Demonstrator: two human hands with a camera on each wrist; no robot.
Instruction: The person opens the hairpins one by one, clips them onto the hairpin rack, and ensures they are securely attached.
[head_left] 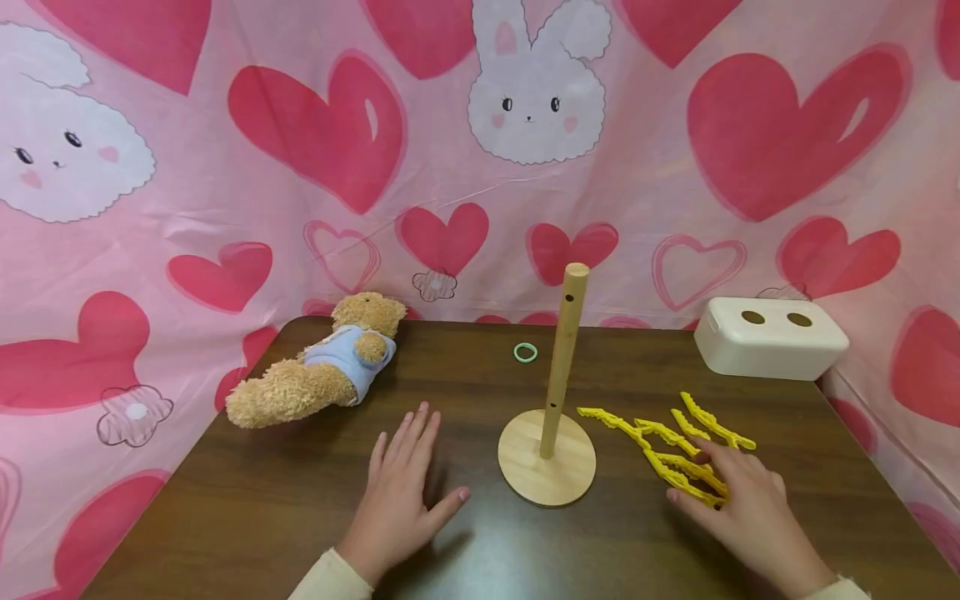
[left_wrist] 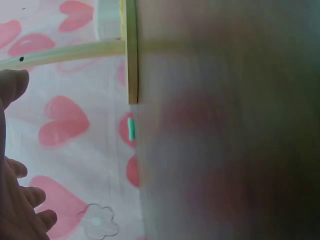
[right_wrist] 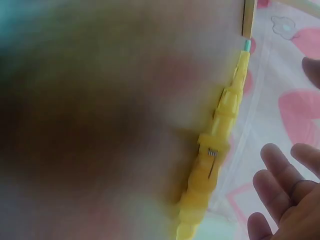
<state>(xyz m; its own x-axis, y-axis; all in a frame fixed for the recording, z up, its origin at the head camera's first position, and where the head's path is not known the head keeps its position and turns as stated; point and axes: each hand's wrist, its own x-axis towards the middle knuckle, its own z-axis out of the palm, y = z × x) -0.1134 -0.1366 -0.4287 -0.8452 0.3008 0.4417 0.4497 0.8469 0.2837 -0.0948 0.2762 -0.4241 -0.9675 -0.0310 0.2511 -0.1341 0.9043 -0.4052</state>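
Observation:
My left hand (head_left: 401, 500) is spread above the dark table, palm down, with nothing in its fingers. To its right stands a wooden stand, an upright pole (head_left: 564, 367) with small holes on a round base (head_left: 521, 471). On the other side of the stand, my right hand (head_left: 753, 512) hovers over several yellow plastic clothespins (head_left: 667, 475), partly covering some. Its fingers are relaxed and apart from the clothespins (right_wrist: 220, 112) in the right wrist view, where a metal spring shows. In the left wrist view only the left hand's fingertips (left_wrist: 35, 195) and thumb show.
A teddy bear (head_left: 341, 367) in a light blue top lies at the back left. Behind the stand lies a small green ring (head_left: 525, 362). A white box (head_left: 772, 346) with two round holes sits at the back right. Patterned pink cloth (head_left: 480, 183) hangs behind the table.

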